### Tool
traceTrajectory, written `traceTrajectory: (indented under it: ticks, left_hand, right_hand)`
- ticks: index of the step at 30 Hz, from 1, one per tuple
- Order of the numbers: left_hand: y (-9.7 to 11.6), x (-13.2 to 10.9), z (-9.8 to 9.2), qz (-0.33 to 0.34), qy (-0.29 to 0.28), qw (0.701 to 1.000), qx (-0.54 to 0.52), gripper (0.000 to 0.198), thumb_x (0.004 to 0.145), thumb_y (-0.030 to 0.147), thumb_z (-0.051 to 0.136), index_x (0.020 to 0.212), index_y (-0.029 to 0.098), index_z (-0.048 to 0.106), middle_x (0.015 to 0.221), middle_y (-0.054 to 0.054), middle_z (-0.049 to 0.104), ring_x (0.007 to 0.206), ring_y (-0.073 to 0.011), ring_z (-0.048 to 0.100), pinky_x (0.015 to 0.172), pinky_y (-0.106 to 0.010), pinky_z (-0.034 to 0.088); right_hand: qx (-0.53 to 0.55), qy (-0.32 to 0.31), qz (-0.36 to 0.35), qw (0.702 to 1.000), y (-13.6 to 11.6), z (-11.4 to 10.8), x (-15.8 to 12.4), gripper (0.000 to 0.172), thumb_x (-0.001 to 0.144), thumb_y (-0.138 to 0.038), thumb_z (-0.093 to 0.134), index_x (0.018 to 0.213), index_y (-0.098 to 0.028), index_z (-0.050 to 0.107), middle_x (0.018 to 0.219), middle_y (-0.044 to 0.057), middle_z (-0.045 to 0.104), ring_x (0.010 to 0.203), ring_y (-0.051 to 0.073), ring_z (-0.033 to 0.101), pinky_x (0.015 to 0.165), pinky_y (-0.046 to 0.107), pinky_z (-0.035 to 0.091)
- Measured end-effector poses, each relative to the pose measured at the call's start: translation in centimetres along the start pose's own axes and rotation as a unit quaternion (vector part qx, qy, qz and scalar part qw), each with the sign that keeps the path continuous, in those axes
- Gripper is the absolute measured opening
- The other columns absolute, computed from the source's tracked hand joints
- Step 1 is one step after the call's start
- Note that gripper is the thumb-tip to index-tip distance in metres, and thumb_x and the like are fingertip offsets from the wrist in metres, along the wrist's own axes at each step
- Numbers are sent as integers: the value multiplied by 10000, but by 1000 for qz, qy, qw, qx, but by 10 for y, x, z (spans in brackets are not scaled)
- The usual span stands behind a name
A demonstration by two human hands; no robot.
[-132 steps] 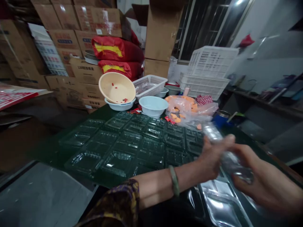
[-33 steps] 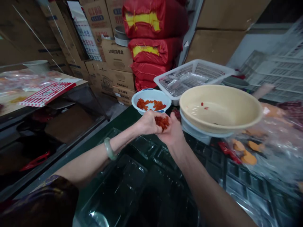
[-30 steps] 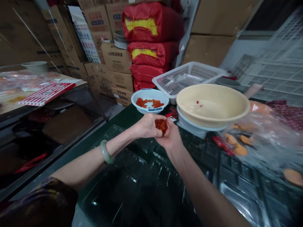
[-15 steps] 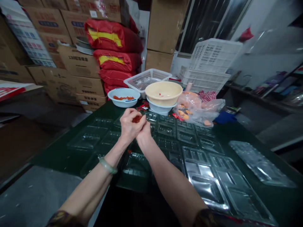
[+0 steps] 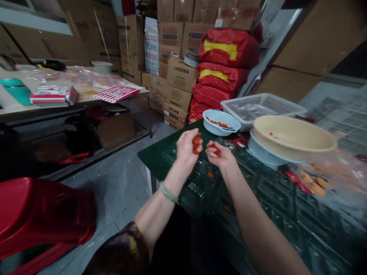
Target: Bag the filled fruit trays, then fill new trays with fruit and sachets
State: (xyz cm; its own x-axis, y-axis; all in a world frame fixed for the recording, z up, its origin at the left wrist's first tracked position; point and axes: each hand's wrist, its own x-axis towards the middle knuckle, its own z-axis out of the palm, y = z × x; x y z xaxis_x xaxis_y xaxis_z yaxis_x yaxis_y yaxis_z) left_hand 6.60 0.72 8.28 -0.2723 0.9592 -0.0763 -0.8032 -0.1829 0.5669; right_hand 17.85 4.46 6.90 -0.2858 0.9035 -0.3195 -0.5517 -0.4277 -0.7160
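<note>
My left hand (image 5: pixel 187 148) is cupped shut on a clump of small red pieces (image 5: pixel 196 141), held above the left end of the clear plastic compartment trays (image 5: pixel 259 179). My right hand (image 5: pixel 220 155) hovers just beside it, fingers pinched on a few more red pieces. Single red pieces (image 5: pixel 210 174) lie in tray compartments below the hands. A white bowl (image 5: pixel 221 122) with more red pieces stands just behind the hands.
A beige basin (image 5: pixel 292 137) rests on a white bowl at the right, with a clear bag of orange pieces (image 5: pixel 318 181) beside it. A white basket (image 5: pixel 262 109), red sacks (image 5: pixel 226 49) and cardboard boxes stand behind. A red stool (image 5: pixel 40 217) is at lower left.
My hands have parted, each keeping some of the red pieces. They sit lower over the tray's left end, and red pieces now lie in compartments. The view has swung left.
</note>
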Motion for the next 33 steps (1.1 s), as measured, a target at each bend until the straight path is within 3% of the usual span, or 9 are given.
traceTrajectory:
  ticks: [3, 5, 7, 10, 16, 20, 26, 29, 33]
  left_hand:
    - [44, 13, -52, 23, 31, 999, 32, 290, 540, 226, 716, 688, 169, 473, 604, 37, 561, 422, -73, 500, 301, -145, 217]
    - [61, 16, -84, 48, 62, 995, 67, 293, 542, 218, 719, 681, 172, 466, 606, 36, 565, 430, -86, 516, 290, -145, 222]
    - [69, 14, -109, 62, 93, 989, 95, 290, 547, 212, 719, 671, 170, 460, 615, 32, 568, 434, -92, 522, 281, -144, 227]
    - [70, 11, -131, 64, 125, 984, 110, 288, 556, 208, 720, 661, 166, 455, 638, 23, 575, 426, -86, 510, 273, -140, 228]
    - [72, 17, -149, 42, 129, 987, 84, 260, 593, 204, 707, 674, 162, 464, 687, 7, 577, 469, -86, 521, 279, -129, 255]
    - [73, 20, -152, 7, 99, 995, 32, 266, 615, 207, 701, 688, 173, 447, 710, -1, 576, 466, -67, 485, 276, -114, 239]
    - [73, 16, -151, -19, 80, 997, 4, 271, 618, 206, 696, 692, 181, 436, 724, -7, 569, 482, -67, 475, 278, -105, 250]
    - [74, 13, -152, -17, 77, 997, 14, 251, 625, 209, 690, 688, 180, 449, 741, -15, 578, 488, -70, 476, 281, -107, 256]
    - [77, 10, -153, -22, 76, 997, 8, 247, 617, 199, 687, 669, 182, 446, 733, -15, 577, 486, -72, 470, 278, -106, 252]
  right_hand:
    - [-147, 61, -10, 987, 3, 20, 39, 200, 872, -199, 468, 676, -160, 473, 500, -50, 472, 324, 25, 291, 287, 128, 169]
    - [-251, 94, -28, 963, 11, 32, 69, 197, 825, -224, 555, 652, -158, 488, 437, -65, 452, 304, 23, 269, 296, 139, 136]
    - [-348, 116, -45, 929, 22, 40, 97, 205, 777, -234, 615, 622, -156, 508, 368, -76, 418, 290, 26, 251, 308, 156, 122]
    - [-467, 127, -52, 873, 37, 45, 131, 212, 721, -259, 666, 581, -151, 549, 308, -78, 383, 290, 37, 264, 328, 184, 160]
    - [-603, 122, -38, 787, 32, 36, 152, 230, 787, -248, 583, 587, -137, 556, 328, -80, 391, 286, 39, 274, 349, 196, 185]
    - [-639, 99, -20, 762, 14, 29, 141, 237, 802, -238, 565, 589, -147, 515, 357, -73, 422, 274, 27, 260, 332, 185, 162]
    - [-677, 87, -8, 730, 6, 22, 136, 401, 737, -409, 652, 484, -176, 445, 295, -61, 370, 256, 28, 230, 314, 196, 126]
    - [-680, 72, 32, 729, 5, 21, 137, 453, 706, -431, 673, 415, -171, 442, 268, -41, 338, 243, 34, 233, 299, 200, 114]
    - [-637, 50, 61, 767, -5, 20, 134, 302, 731, -201, 644, 479, -157, 481, 308, -47, 375, 259, 24, 246, 297, 168, 110]
